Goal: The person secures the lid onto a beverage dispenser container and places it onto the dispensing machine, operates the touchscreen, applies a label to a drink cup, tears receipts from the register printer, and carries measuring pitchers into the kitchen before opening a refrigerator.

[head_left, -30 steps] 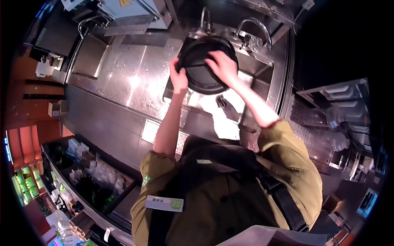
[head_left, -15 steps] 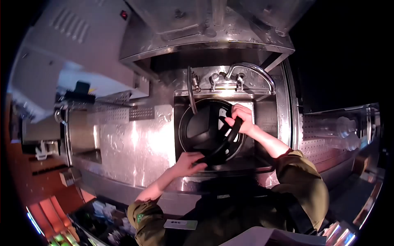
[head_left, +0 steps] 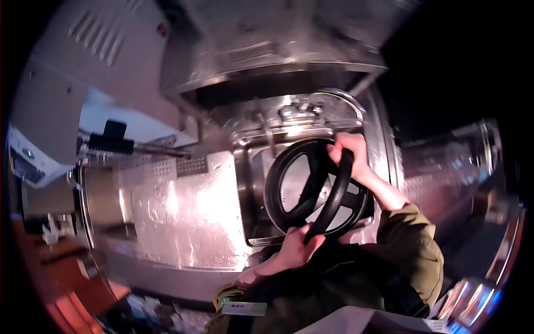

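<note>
Both my hands hold a black round frame with a thick arched bar [head_left: 332, 203] over the sink; its exact kind is unclear. Pale surfaces show through gaps in its broad ring. At the upper right of the ring, my right hand [head_left: 351, 149] is closed around the bar's far end. My left hand [head_left: 298, 246] grips the near end, thumb on the bar and fingers partly hidden beneath. Below the frame lies the steel sink [head_left: 253, 225], largely covered by it.
A curved chrome faucet [head_left: 350, 101] and blurred taps [head_left: 300, 110] stand behind the sink. The wet steel counter [head_left: 183, 214] extends left, with a perforated drain plate [head_left: 192, 166]. A steel shelf edge [head_left: 289, 68] overhangs the back. Clear containers [head_left: 439, 172] sit at right.
The black frame has moved right and toward me, and its openings now show. My left hand has shifted right onto the bar; my right hand has moved slightly right and away from me.
</note>
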The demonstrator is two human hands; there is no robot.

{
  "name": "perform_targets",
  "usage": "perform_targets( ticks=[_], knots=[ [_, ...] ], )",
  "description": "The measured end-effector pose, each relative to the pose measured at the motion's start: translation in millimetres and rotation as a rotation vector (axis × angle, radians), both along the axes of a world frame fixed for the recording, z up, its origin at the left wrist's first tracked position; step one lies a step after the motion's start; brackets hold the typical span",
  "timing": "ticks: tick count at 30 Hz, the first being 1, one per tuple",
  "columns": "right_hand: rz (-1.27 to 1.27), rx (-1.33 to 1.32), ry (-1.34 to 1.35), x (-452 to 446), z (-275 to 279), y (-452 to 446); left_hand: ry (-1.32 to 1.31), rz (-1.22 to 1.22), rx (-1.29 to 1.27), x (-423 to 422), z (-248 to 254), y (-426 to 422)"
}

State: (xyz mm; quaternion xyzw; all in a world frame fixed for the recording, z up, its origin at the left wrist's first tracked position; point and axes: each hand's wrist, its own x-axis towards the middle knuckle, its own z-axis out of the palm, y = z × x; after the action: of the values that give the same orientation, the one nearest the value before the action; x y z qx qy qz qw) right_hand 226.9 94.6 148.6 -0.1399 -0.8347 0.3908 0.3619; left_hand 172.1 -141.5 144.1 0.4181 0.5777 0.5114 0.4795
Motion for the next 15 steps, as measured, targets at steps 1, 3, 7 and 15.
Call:
perform_targets(
  ticks=[1,3,7,15],
  knots=[
    [-0.008,0.028,0.013,6,19,-2,0.051,-0.003,0.077,0,13,-2],
    [-0.027,0.089,0.020,22,61,-10,0.129,-0.048,0.245,4,42,-5],
    [-0.070,0.170,0.091,78,155,-38,-0.074,-0.235,0.372,16,105,-19],
    [-0.242,0.337,0.352,212,249,-79,-0.035,-0.783,0.693,100,217,-1]
  ],
)
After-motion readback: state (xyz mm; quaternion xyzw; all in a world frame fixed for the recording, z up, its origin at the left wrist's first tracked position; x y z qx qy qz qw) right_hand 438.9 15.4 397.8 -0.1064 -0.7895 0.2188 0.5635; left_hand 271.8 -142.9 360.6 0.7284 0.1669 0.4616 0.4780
